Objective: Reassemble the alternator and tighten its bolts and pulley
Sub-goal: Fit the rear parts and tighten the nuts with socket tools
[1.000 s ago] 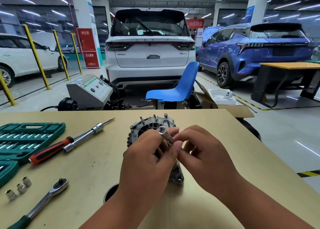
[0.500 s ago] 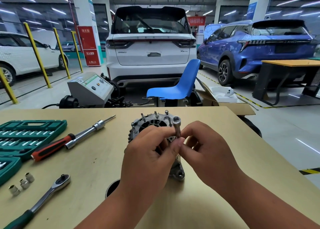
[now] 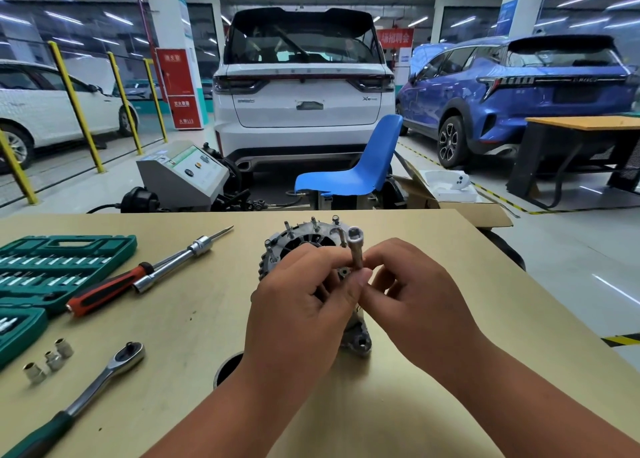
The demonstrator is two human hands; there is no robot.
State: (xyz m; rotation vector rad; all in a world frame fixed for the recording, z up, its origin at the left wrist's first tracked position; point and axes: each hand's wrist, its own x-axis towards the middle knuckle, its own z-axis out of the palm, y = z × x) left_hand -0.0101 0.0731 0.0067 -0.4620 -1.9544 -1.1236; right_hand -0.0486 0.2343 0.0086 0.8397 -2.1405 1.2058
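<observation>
Writing: the red cabinet (image 3: 179,87) on the pillar and the red banner (image 3: 395,37) behind the white car carry white Chinese characters. The badges on the tailgates are too small to read.
Alternator: one (image 3: 304,239), standing on the table (image 3: 180,336) right behind the hands, studs pointing up. Its near side is hidden by the fingers.
Bolt: one long bolt (image 3: 355,250), upright, head on top, above the alternator.
Left hand: the left hand (image 3: 301,305) pinches the lower end of the bolt with thumb and forefinger.
Right hand: the right hand (image 3: 415,302) has its fingertips closed on the same lower end from the other side.
Tools: one ratchet (image 3: 114,367), one screwdriver (image 3: 104,291) with a red and black handle, and one steel bar (image 3: 180,260) just beside it, all left of the alternator.
Sockets: three small ones (image 3: 48,360), loose near the ratchet.
Tool case: one green tool case (image 3: 52,267), open at the left edge.
Cars: three, a white car (image 3: 304,104) in the middle, a blue car (image 3: 519,94) to the right, and another white one (image 3: 34,111) to the left.
Chair: one blue chair (image 3: 360,173) beyond the table.
Posts: four yellow posts (image 3: 76,108).
</observation>
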